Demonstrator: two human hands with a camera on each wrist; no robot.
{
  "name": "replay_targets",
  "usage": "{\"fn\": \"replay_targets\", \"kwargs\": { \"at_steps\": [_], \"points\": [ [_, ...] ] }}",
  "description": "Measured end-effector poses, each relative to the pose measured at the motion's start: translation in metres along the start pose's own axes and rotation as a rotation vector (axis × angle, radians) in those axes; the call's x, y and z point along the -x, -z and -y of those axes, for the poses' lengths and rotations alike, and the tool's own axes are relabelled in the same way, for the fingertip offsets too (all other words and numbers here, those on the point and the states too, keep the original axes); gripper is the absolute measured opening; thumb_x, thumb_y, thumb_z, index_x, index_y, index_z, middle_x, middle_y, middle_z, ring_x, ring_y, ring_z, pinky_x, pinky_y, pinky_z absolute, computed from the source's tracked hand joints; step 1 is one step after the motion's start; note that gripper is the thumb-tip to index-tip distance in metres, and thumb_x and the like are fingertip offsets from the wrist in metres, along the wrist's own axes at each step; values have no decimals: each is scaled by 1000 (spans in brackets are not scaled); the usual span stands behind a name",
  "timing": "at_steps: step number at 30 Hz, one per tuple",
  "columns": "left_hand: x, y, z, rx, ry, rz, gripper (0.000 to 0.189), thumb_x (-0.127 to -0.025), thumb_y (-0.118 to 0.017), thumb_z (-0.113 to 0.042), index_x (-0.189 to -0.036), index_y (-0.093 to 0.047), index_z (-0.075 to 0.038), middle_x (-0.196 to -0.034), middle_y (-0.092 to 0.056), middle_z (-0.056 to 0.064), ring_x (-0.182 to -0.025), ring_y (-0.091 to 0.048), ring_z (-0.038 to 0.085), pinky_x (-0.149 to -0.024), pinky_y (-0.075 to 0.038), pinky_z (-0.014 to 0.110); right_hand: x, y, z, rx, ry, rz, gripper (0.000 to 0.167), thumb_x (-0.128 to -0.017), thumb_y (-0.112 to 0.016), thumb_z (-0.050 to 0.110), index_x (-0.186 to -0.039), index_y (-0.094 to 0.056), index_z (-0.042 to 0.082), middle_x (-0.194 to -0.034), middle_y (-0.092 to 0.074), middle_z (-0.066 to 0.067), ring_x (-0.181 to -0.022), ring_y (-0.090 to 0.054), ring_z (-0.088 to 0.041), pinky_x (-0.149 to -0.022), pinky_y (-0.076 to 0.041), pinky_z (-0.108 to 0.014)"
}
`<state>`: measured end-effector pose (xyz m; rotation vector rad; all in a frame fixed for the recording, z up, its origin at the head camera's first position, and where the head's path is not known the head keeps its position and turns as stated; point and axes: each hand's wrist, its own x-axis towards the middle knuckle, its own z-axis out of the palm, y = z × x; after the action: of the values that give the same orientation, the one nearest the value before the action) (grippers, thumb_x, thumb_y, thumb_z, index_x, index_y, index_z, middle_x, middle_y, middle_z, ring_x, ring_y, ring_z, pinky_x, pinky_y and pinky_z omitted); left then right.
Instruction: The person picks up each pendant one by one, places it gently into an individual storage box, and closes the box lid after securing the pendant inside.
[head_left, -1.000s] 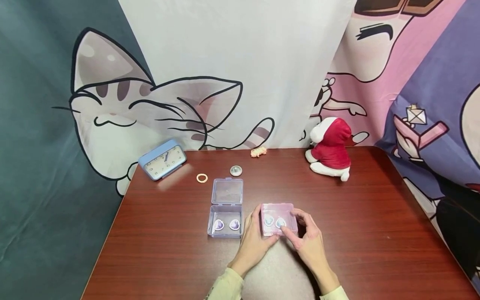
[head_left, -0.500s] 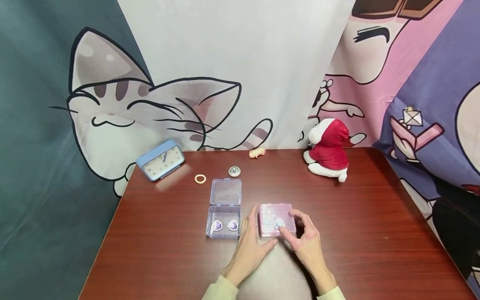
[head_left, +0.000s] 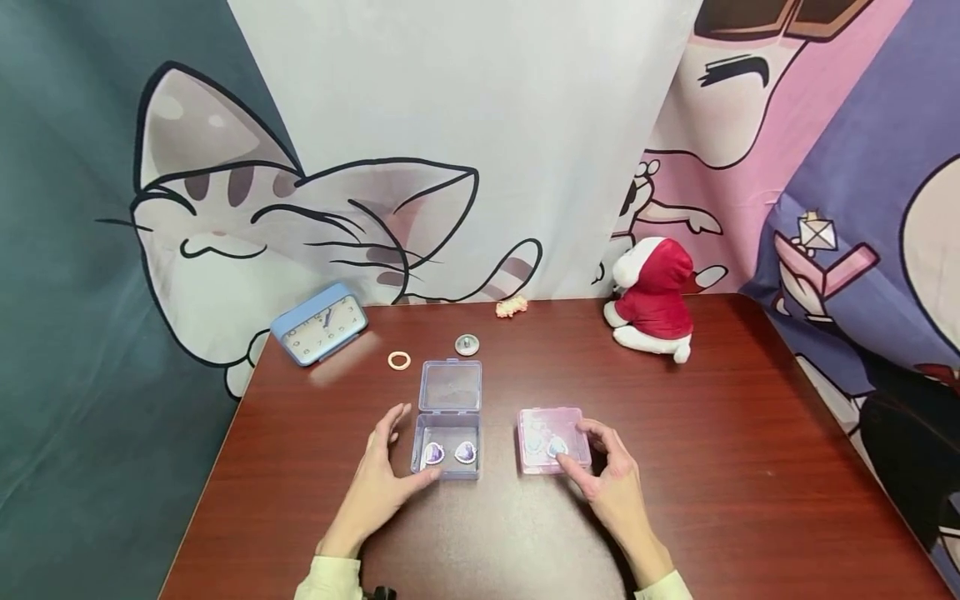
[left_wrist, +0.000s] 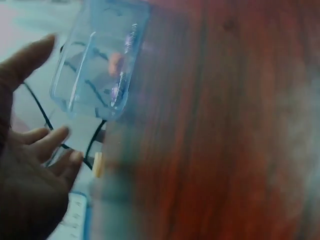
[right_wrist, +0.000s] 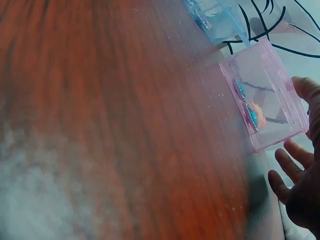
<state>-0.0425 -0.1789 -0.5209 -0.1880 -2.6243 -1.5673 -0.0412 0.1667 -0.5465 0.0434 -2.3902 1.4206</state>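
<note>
A pink clear plastic box point(head_left: 528, 461) with its lid down sits in front of my right hand point(head_left: 611, 479). Two blue heart-shaped pieces show inside it, one of them a blue heart point(right_wrist: 253, 118). My right thumb rests over the lid's front and a fingertip is at the right side, with the fingers loosely spread. My left hand point(head_left: 377, 483) holds nothing. Its spread fingers and thumb stand around the left front of a bluish-purple clear box point(head_left: 450, 472). That box's lid point(head_left: 451, 386) is folded back. Inside lie two purple hearts, one a purple heart point(head_left: 465, 452).
Behind the boxes are a cream ring point(head_left: 399, 361), a round metal piece with a post point(head_left: 467, 344) and a peach ruffled piece point(head_left: 512, 307). A blue clock point(head_left: 321, 325) stands back left. A plush toy in red point(head_left: 656, 292) sits at the back right.
My left hand has left the pink box and moved left to the bluish-purple box. My right hand has stayed at the pink box, which now lies still.
</note>
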Motion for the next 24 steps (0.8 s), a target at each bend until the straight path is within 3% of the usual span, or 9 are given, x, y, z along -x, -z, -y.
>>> {"fn": "replay_targets", "kwargs": {
  "at_steps": [3,6,9,14,18,21,24],
  "points": [
    [0,5,16,14,38,92,111,-75,-98,-28,-163,-32,-13,-163,-45,3,-148,-43,27,-120,-35,32,-1,0,1,15,15,3,55,-72,-96,9,-121,-71,11,-108,-73,2,-93,-66,-12,-83,-48,-14],
    [-1,3,21,20,85,148,113,-74,-99,-31,-164,-32,-17,-164,-44,1,-151,-40,23,-123,-33,40,-1,1,2,35,33,14,54,-73,-96,9,-121,-71,11,-110,-72,2,-95,-68,-15,-84,-48,-13],
    [-2,-1,23,-6,105,148,112,-72,-99,-33,-163,-34,-18,-163,-46,6,-151,-40,25,-122,-32,54,-1,2,3,51,45,40,53,-74,-96,9,-121,-70,11,-116,-71,0,-100,-69,-18,-88,-49,-13],
    [-2,-4,26,-39,100,130,108,-69,-99,-35,-159,-41,-17,-157,-50,8,-147,-40,29,-120,-33,56,-5,1,9,109,156,34,47,-75,-93,9,-116,-71,6,-131,-68,-10,-118,-60,-27,-101,-38,-11],
    [-3,-5,28,-48,75,120,103,-69,-99,-34,-156,-46,-18,-156,-49,9,-145,-42,32,-119,-34,57,-18,-8,33,82,245,13,36,-79,-89,6,-112,-74,5,-131,-69,-15,-124,-59,-32,-105,-36,-13],
    [-4,-7,30,-54,66,107,101,-68,-99,-33,-154,-49,-18,-155,-49,10,-142,-44,34,-118,-36,58,-33,-25,59,45,229,67,35,-85,-85,11,-119,-75,10,-127,-73,-9,-120,-66,-26,-104,-47,-22],
    [-3,-9,29,-53,61,96,100,-67,-99,-31,-153,-50,-17,-154,-50,11,-141,-46,34,-117,-36,59,-47,-46,81,-69,135,206,45,-93,-80,16,-135,-68,9,-128,-73,-12,-120,-70,-31,-105,-55,-39]
  ]
}}
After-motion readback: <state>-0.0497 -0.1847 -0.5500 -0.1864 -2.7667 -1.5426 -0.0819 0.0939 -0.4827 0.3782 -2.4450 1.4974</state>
